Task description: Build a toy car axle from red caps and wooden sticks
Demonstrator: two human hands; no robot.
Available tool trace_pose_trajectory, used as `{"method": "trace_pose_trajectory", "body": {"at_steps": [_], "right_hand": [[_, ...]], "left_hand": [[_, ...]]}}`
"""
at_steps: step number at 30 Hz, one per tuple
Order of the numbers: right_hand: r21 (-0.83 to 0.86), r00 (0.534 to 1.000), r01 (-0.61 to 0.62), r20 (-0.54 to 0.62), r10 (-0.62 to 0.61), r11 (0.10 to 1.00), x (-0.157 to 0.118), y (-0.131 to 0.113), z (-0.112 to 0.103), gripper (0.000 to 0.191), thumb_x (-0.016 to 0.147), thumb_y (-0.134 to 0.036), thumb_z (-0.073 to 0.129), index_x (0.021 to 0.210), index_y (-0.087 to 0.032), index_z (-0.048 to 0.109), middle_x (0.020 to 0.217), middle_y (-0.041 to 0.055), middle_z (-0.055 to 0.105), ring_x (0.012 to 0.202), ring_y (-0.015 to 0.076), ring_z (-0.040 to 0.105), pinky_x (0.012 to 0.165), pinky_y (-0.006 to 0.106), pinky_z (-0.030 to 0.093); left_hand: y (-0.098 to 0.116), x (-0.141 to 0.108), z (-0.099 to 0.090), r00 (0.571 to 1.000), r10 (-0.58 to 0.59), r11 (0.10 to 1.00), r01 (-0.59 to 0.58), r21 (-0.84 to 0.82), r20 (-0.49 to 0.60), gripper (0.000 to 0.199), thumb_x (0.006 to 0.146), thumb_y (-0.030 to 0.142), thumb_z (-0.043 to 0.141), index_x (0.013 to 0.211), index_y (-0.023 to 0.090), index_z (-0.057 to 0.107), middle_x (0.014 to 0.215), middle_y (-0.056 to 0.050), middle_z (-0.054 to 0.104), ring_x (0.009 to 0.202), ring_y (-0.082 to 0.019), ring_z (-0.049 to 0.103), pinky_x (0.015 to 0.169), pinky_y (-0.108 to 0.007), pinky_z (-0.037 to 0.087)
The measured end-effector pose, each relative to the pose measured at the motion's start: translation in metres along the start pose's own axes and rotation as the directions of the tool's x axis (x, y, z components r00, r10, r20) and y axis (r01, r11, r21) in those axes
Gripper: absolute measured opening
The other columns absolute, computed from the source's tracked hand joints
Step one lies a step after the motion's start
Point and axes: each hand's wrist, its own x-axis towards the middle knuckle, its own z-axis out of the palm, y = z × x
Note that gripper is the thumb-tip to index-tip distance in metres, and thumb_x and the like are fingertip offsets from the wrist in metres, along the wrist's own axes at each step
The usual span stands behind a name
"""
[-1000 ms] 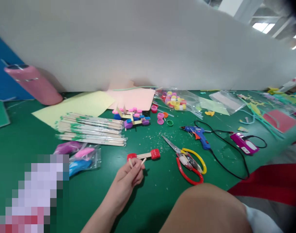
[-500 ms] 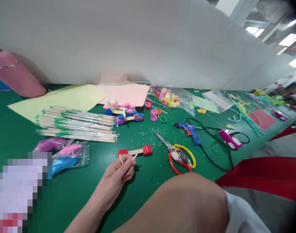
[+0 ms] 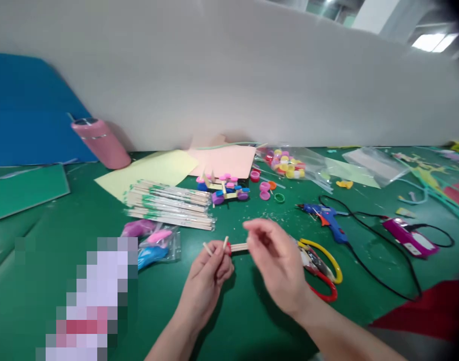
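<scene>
My left hand (image 3: 213,268) is closed in a pinch around short wooden sticks (image 3: 225,244), whose pale ends poke up above the fingers. Just behind it on the green tabletop lies a piece of parallel wooden sticks (image 3: 239,247) with red at its left end (image 3: 228,249). Its right end is hidden by my right hand (image 3: 276,265), which hovers there with fingers curved and slightly apart, nothing visible in them. Partly covered by that hand, scissors or pliers with yellow and red handles (image 3: 333,258) lie to its right.
A blue glue gun (image 3: 329,219) with a black cable lies at right, beside a purple box (image 3: 410,236). Wrapped sticks (image 3: 169,204), small wheeled models (image 3: 229,193), coloured caps (image 3: 265,189) and a bag of caps (image 3: 289,163) lie behind. A pink bottle (image 3: 103,143) stands at back left.
My right hand has come in over the right end of the red-ended stick piece. The left hand still pinches the short sticks. The view has shifted left.
</scene>
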Motion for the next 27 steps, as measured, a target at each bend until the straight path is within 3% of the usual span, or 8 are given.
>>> {"method": "trace_pose_trajectory", "body": {"at_steps": [2,5,9,12,15,18,22,27], "right_hand": [[0.034,0.996,-0.086,0.025,0.085,0.996,0.003,0.013,0.001,0.021,0.087,-0.028,0.049,0.106,-0.021,0.053,0.079,-0.0002,0.054,0.065,0.0108,0.052,0.057,0.022,0.045],[0.011,0.971,-0.183,0.156,0.179,0.983,0.004,0.026,0.003,0.023,0.084,-0.031,0.053,0.103,-0.019,0.056,0.080,0.0012,0.054,0.065,0.0115,0.052,0.058,0.022,0.045],[-0.077,0.965,-0.129,0.219,0.143,0.989,0.006,0.029,0.008,0.016,0.084,-0.029,0.052,0.083,-0.017,0.063,0.075,0.0019,0.056,0.063,0.0115,0.053,0.055,0.022,0.042],[-0.101,0.960,-0.123,0.240,0.145,0.987,0.011,0.027,0.006,0.018,0.082,-0.028,0.054,0.073,-0.017,0.065,0.069,0.0006,0.055,0.060,0.0112,0.053,0.054,0.022,0.042],[0.000,0.894,-0.250,0.384,0.231,0.968,0.015,0.026,0.001,0.020,0.083,-0.032,0.054,0.075,-0.017,0.065,0.066,-0.0018,0.052,0.049,0.0090,0.056,0.049,0.022,0.044],[0.074,0.814,-0.380,0.501,0.295,0.922,0.016,0.026,-0.003,0.024,0.083,-0.037,0.052,0.078,-0.017,0.065,0.077,-0.0006,0.051,0.040,0.0060,0.054,0.038,0.020,0.043],[-0.013,0.823,-0.305,0.500,0.271,0.952,0.017,0.024,-0.003,0.022,0.082,-0.034,0.055,0.079,-0.017,0.069,0.080,0.0018,0.055,0.047,0.0071,0.056,0.043,0.019,0.046],[-0.119,0.830,-0.254,0.483,0.279,0.960,0.019,0.020,0.001,0.016,0.079,-0.028,0.057,0.078,-0.018,0.069,0.075,0.0014,0.060,0.044,0.0065,0.052,0.040,0.018,0.040]], "left_hand": [[-0.001,-0.002,0.001,0.997,0.004,1.000,-0.002,-0.023,0.074,0.019,0.081,0.033,0.054,0.072,0.016,0.053,0.046,0.008,0.029,0.044,-0.007,0.023,0.045,-0.022,0.018],[-0.005,-0.004,-0.001,0.990,0.006,1.000,-0.002,-0.031,0.138,0.017,0.085,0.031,0.049,0.077,0.015,0.053,0.048,0.008,0.030,0.045,-0.007,0.022,0.046,-0.022,0.018],[-0.009,-0.005,-0.004,0.985,-0.007,0.999,-0.001,0.047,0.171,0.019,0.086,0.031,0.048,0.075,0.015,0.052,0.051,0.007,0.033,0.047,-0.007,0.026,0.046,-0.021,0.019],[-0.008,-0.006,-0.004,0.978,-0.046,0.991,0.019,0.135,0.203,0.027,0.087,0.031,0.046,0.066,0.015,0.050,0.052,0.004,0.043,0.049,-0.008,0.035,0.050,-0.022,0.027],[-0.006,-0.007,-0.002,0.962,-0.114,0.986,0.079,0.148,0.249,0.026,0.085,0.033,0.048,0.070,0.013,0.055,0.061,-0.002,0.055,0.054,-0.011,0.046,0.056,-0.025,0.035],[-0.005,-0.008,0.000,0.943,-0.173,0.984,0.152,0.095,0.285,0.024,0.080,0.035,0.055,0.076,0.012,0.058,0.066,-0.005,0.060,0.059,-0.014,0.051,0.059,-0.028,0.038],[-0.007,-0.008,-0.001,0.928,-0.226,0.974,0.212,0.079,0.296,0.027,0.078,0.038,0.057,0.074,0.012,0.060,0.060,-0.005,0.059,0.056,-0.015,0.053,0.057,-0.027,0.038],[-0.006,-0.009,-0.003,0.911,-0.268,0.952,0.200,0.234,0.314,0.041,0.084,0.043,0.045,0.063,0.010,0.060,0.055,-0.004,0.057,0.043,-0.009,0.046,0.048,-0.023,0.032]]}}
